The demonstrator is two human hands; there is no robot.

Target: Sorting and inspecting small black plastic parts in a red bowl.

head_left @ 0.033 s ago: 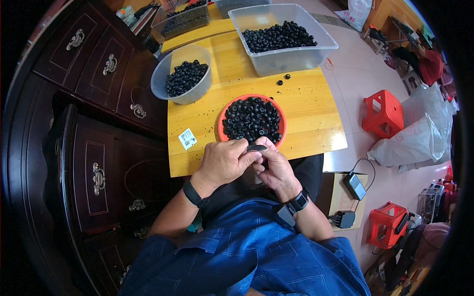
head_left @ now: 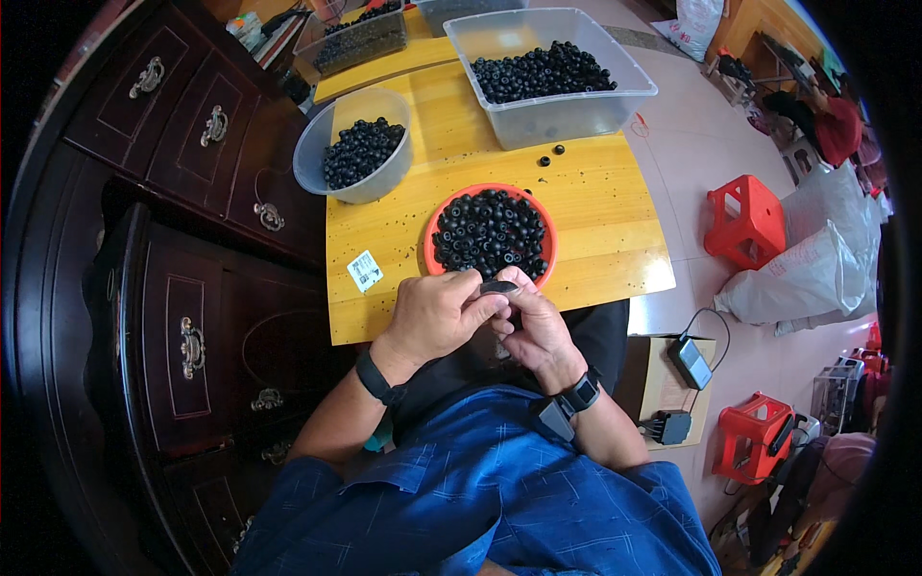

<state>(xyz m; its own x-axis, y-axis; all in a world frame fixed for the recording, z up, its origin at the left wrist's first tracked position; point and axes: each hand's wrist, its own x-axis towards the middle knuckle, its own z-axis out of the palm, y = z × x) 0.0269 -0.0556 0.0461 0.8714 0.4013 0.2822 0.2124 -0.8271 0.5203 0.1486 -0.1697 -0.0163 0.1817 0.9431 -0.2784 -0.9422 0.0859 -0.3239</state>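
My left hand [head_left: 434, 312] and my right hand [head_left: 540, 326] meet at the near rim of an orange-red bowl [head_left: 429, 240]. A small dark, elongated piece [head_left: 498, 287] is pinched between the thumbs and fingers of both hands; its exact kind cannot be made out. The left thumb lies just below it, pointing right. The right thumb and forefinger close on its right end, the other right fingers curled beneath. Small black ring-shaped parts [head_left: 488, 230], rubber-like in look, fill the bowl. My fingers hide the underside of the held piece.
A round clear tub [head_left: 305, 158] and a large clear bin [head_left: 576, 120] hold more black parts. Loose parts [head_left: 545, 161] and a white label [head_left: 365, 271] lie on the yellow table [head_left: 595, 221]. Dark drawers [head_left: 182, 355] stand left; red stools [head_left: 744, 221] and white sacks [head_left: 816, 278] right.
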